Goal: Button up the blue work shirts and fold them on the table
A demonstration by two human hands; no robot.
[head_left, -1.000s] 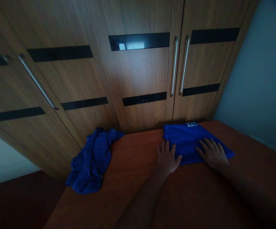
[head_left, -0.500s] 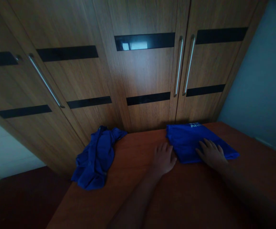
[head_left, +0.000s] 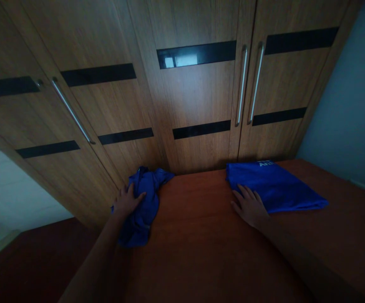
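Note:
A crumpled blue garment [head_left: 146, 210] lies at the left of the reddish-brown table [head_left: 195, 235], close to the wardrobe. My left hand [head_left: 127, 203] is over its left side with fingers spread, and part of the cloth is hidden beneath it. On the right, a flat, folded blue garment [head_left: 280, 185] with pale lettering at its back edge rests on the table. My right hand [head_left: 250, 206] is at its front left edge, fingers apart, partly over the cloth and not gripping it.
A wooden wardrobe [head_left: 198, 92] with dark strips and metal handles stands behind the table's back edge. A pale blue wall [head_left: 353, 109] is at the right. Past the table's left edge is a dark red surface [head_left: 43, 256].
My left hand has moved left from the middle of the table onto the crumpled garment. My right hand has slid left across the folded garment to its edge. The view has shifted slightly.

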